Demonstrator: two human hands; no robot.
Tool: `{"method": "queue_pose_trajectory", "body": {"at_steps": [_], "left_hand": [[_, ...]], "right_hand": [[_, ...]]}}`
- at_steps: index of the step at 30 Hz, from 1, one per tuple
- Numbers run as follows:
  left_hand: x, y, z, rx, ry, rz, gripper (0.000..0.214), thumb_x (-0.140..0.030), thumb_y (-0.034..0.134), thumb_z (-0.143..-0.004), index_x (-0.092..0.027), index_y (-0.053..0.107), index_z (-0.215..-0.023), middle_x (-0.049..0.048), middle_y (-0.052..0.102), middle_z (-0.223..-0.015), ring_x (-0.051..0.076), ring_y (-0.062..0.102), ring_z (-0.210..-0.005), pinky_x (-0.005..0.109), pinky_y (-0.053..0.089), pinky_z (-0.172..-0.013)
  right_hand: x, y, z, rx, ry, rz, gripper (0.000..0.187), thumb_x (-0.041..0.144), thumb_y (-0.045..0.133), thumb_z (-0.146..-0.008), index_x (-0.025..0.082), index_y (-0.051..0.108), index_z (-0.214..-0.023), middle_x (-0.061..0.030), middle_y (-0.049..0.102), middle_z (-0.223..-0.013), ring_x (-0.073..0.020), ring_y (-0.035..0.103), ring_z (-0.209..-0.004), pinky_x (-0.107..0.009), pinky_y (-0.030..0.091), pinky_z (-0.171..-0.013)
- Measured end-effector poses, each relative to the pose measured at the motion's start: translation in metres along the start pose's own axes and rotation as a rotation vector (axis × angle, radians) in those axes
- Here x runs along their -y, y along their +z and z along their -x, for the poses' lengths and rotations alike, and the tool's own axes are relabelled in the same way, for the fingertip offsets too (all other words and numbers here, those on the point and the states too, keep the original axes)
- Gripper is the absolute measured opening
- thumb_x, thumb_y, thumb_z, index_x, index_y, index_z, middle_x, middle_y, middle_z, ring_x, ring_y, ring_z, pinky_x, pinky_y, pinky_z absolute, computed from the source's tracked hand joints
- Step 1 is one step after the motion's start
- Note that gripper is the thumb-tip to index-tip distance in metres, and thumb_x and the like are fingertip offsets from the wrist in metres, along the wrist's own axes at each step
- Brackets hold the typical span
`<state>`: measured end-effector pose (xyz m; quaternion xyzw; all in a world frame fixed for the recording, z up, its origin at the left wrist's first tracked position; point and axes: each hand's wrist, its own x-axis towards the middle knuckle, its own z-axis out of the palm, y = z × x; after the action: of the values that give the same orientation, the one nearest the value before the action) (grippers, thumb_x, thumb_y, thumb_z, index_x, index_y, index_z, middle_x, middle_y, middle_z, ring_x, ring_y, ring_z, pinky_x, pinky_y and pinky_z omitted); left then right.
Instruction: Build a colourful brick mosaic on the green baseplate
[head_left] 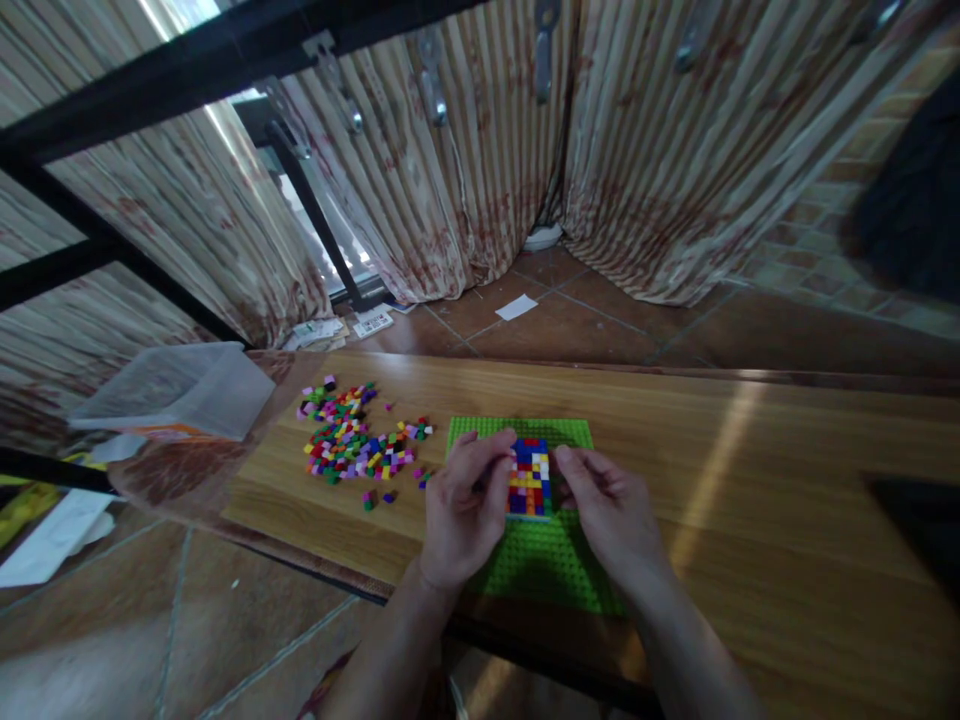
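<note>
A green studded baseplate (551, 570) lies on the wooden board, with a multicoloured patch of small bricks (532, 480) in its upper middle. My left hand (465, 505) is over the left side of that patch. Its thumb and index finger are pinched together at the patch's upper left; what sits between them is too small to make out. Close to the patch's right edge, my right hand (611, 505) has its fingers curled and thumb against them. Its fingertips hide whatever they may hold. Both hands cover parts of the baseplate.
Loose small bricks (352, 440) are heaped on the left of the wooden tabletop (787, 500). A clear plastic bin (187, 390) stands beyond the board's left end. A dark object (915, 525) is at the right edge. Curtains and a black metal frame rise behind.
</note>
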<state>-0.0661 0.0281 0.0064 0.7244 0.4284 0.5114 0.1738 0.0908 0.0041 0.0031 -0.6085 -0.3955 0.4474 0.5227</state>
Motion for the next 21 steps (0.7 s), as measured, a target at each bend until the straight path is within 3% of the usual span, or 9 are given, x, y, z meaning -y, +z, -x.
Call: {"method": "queue_pose_trajectory", "body": {"at_steps": [5, 9, 12, 17, 21], "left_hand": [[0.019, -0.011, -0.005, -0.178, -0.187, 0.029, 0.025, -0.025, 0.063, -0.09, -0.018, 0.068, -0.114, 0.0074, 0.075, -0.105, 0.016, 0.071, -0.092, 0.031, 0.058, -0.087], [0.039, -0.015, -0.007, -0.187, -0.333, 0.071, 0.026, -0.025, 0.059, -0.091, -0.015, 0.067, -0.114, 0.0105, 0.075, -0.106, 0.017, 0.072, -0.093, 0.03, 0.059, -0.083], [0.054, -0.029, -0.012, -0.15, -0.28, -0.11, 0.024, -0.017, 0.057, -0.09, -0.016, 0.068, -0.111, 0.0096, 0.075, -0.102, 0.019, 0.071, -0.093, 0.033, 0.059, -0.084], [0.079, -0.072, -0.023, -0.161, -0.233, -0.47, 0.029, -0.008, 0.056, -0.083, -0.018, 0.071, -0.107, 0.0087, 0.074, -0.102, 0.023, 0.069, -0.098, 0.042, 0.056, -0.091], [0.083, -0.077, -0.024, -0.032, -0.137, -0.526, 0.028, -0.007, 0.057, -0.082, -0.019, 0.073, -0.102, 0.0085, 0.073, -0.108, 0.023, 0.065, -0.104, 0.044, 0.053, -0.095]], "right_hand": [[-0.008, -0.003, -0.003, -0.029, 0.059, 0.035, 0.057, 0.068, 0.059, -0.081, 0.015, 0.076, -0.093, -0.009, 0.075, -0.085, -0.0194, 0.065, -0.069, -0.029, 0.052, -0.059], [-0.01, -0.006, -0.004, -0.052, 0.085, 0.051, 0.058, 0.069, 0.061, -0.078, 0.015, 0.076, -0.094, -0.0113, 0.076, -0.092, -0.0206, 0.066, -0.072, -0.031, 0.055, -0.061], [-0.01, -0.01, -0.004, -0.081, 0.091, 0.08, 0.059, 0.068, 0.064, -0.074, 0.015, 0.077, -0.093, -0.0119, 0.076, -0.092, -0.0217, 0.067, -0.072, -0.032, 0.055, -0.06], [-0.015, -0.019, -0.009, -0.098, 0.09, 0.173, 0.057, 0.066, 0.066, -0.071, 0.014, 0.077, -0.093, -0.0116, 0.076, -0.091, -0.023, 0.069, -0.07, -0.032, 0.056, -0.059], [-0.019, -0.02, -0.01, -0.059, 0.084, 0.274, 0.057, 0.066, 0.065, -0.073, 0.016, 0.076, -0.098, -0.0104, 0.077, -0.089, -0.0259, 0.071, -0.072, -0.032, 0.055, -0.057]]}}
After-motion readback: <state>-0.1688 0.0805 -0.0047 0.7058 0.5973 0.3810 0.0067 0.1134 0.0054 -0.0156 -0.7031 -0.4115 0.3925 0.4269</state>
